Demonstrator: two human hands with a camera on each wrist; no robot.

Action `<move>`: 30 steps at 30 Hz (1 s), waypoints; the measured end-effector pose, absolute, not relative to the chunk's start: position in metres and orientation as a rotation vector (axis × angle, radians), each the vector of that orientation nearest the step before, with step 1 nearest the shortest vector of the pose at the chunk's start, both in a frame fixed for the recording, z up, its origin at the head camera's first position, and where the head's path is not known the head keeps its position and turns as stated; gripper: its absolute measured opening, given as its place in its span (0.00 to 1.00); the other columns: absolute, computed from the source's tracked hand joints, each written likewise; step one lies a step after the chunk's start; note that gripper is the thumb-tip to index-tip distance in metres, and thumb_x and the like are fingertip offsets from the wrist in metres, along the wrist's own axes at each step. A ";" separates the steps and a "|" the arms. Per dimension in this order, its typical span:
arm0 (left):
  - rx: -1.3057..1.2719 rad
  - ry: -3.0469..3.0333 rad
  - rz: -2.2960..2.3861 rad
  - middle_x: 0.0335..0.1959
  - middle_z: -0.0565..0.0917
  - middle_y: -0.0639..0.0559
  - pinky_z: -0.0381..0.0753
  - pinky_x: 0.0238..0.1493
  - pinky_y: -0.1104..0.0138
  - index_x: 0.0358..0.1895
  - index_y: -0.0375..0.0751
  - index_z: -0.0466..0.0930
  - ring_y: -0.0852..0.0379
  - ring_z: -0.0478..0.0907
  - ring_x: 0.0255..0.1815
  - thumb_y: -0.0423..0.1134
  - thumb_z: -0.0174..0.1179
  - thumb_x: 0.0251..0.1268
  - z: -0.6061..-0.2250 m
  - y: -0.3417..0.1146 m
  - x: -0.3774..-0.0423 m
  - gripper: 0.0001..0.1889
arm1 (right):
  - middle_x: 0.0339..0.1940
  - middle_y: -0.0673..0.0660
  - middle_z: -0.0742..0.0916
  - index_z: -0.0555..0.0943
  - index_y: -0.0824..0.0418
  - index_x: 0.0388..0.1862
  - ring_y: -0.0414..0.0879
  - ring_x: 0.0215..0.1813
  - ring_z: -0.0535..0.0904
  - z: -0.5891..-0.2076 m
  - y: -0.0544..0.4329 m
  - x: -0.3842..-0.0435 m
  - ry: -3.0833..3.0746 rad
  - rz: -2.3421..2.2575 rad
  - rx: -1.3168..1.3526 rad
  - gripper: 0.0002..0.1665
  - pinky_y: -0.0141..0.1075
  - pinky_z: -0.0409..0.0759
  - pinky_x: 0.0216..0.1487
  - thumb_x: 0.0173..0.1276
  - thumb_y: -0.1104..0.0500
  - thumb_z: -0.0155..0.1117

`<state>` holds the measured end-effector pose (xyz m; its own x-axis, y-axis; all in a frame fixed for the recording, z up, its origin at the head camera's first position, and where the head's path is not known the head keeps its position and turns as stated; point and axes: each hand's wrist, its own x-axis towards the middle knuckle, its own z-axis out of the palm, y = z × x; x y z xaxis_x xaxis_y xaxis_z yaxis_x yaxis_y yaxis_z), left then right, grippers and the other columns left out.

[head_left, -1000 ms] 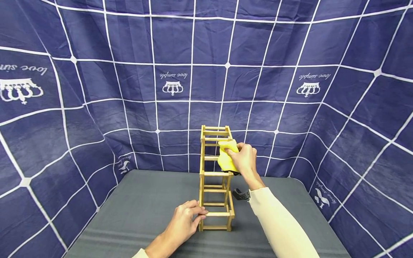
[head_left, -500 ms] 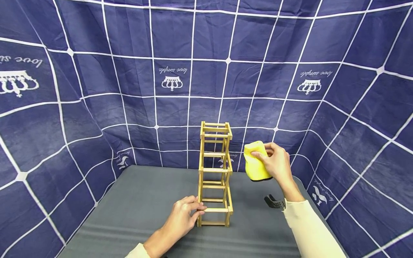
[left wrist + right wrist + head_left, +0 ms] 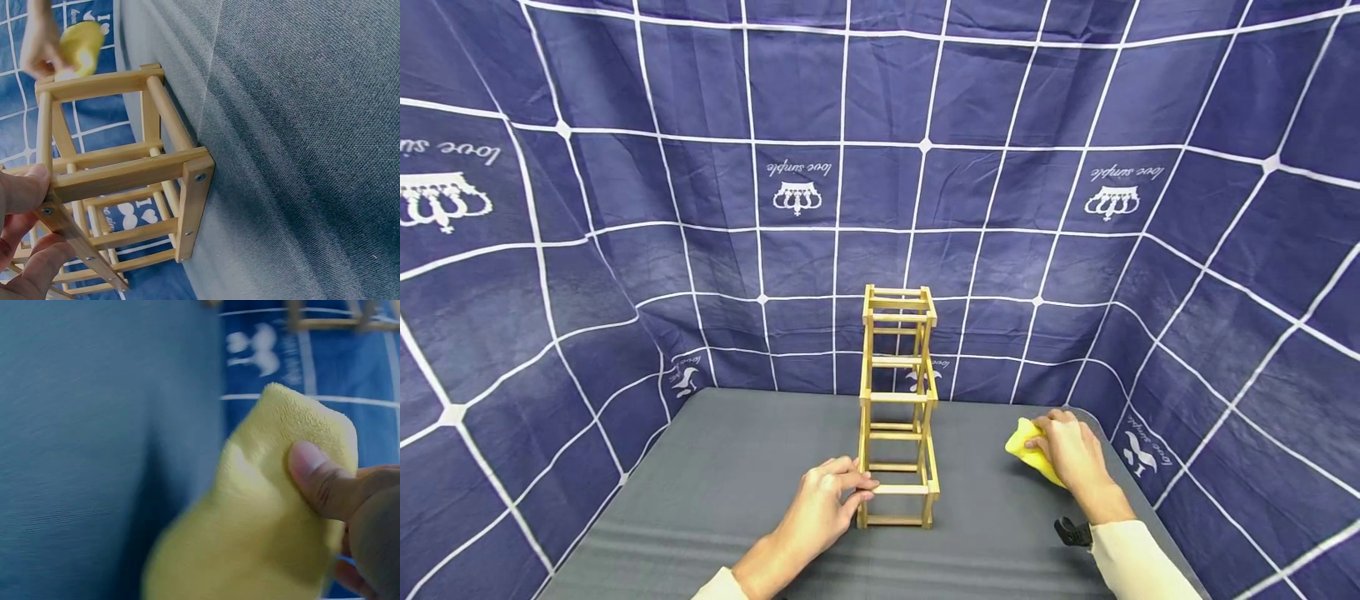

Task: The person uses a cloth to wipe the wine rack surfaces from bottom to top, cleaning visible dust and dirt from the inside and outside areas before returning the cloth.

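A tiered wooden rack (image 3: 898,397) with thin bars stands upright in the middle of the grey surface. At its lower front left corner, my left hand (image 3: 823,502) pinches the frame between thumb and fingers; the left wrist view shows the thumb on the wooden frame (image 3: 119,177). Off to the right of the rack, my right hand (image 3: 1077,457) grips a folded yellow cloth (image 3: 1032,451) low over the surface. In the right wrist view the thumb presses on the fuzzy yellow cloth (image 3: 269,506), and most of the other fingers are hidden behind it.
The grey surface (image 3: 760,450) runs back to a dark blue curtain (image 3: 880,192) with white grid lines, which encloses it at the back and both sides. A black strap (image 3: 1072,532) hangs by the right wrist.
My right hand has carried the yellow cloth from the rack's upper right side outward to the right, then down toward the grey surface. My left hand has kept its hold on the rack.
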<state>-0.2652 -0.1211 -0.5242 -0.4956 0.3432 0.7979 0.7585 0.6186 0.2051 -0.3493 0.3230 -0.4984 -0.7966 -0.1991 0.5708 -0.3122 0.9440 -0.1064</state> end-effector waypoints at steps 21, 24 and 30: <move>-0.842 -2.155 -0.781 0.41 0.93 0.55 0.97 0.60 0.62 0.41 0.45 1.00 0.42 0.98 0.56 0.28 0.89 0.55 -0.524 -0.121 -0.263 0.13 | 0.51 0.60 0.97 0.96 0.59 0.63 0.57 0.52 0.91 -0.532 0.317 -0.323 -2.897 0.356 0.587 0.33 0.57 0.93 0.51 0.64 0.44 0.91; -0.855 -2.147 -0.803 0.41 0.93 0.54 0.96 0.61 0.64 0.42 0.44 0.99 0.42 0.98 0.57 0.27 0.88 0.56 -0.524 -0.122 -0.265 0.12 | 0.53 0.67 0.94 0.88 0.61 0.74 0.62 0.51 0.90 -0.540 0.311 -0.309 -2.918 0.270 0.526 0.50 0.62 0.93 0.45 0.59 0.37 0.93; -0.877 -2.154 -0.865 0.45 0.93 0.52 0.94 0.62 0.70 0.44 0.42 0.99 0.37 0.97 0.58 0.24 0.86 0.58 -0.523 -0.126 -0.267 0.13 | 0.56 0.67 0.93 0.80 0.67 0.77 0.62 0.53 0.92 -0.559 0.310 -0.292 -2.711 0.167 0.564 0.55 0.60 0.93 0.49 0.58 0.47 0.96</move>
